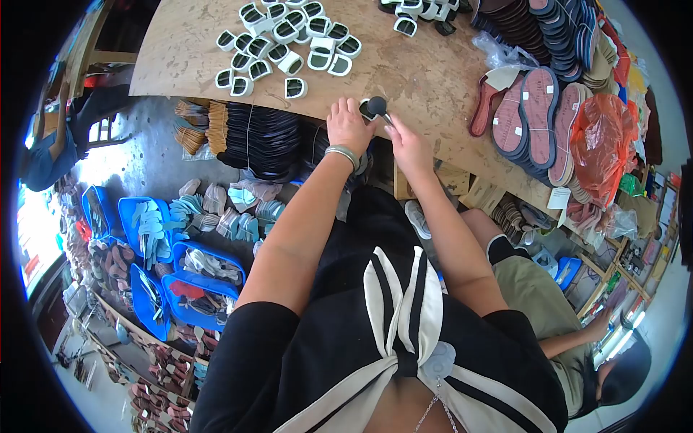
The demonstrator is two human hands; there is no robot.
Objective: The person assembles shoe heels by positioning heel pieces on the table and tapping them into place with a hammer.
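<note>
At the near edge of the wooden table, my left hand (349, 127) is closed on a small white-rimmed piece with a dark face (366, 109), mostly hidden by the fingers. My right hand (411, 149), just beside it, grips a tool with a round black head (377, 106). That head lies over the small piece; whether the two touch, I cannot tell. Farther up the table are many similar white-rimmed pieces (286, 30) in a loose pile, with a single one (295, 88) lying nearer to me.
Shoe soles (543, 115) are stacked on the table's right side, next to a red plastic bag (603, 137). Below the table edge are bundled black strips (263, 141). Blue bins (206, 297) with shoe parts stand on the floor at left. Another person (548, 303) sits close at my right.
</note>
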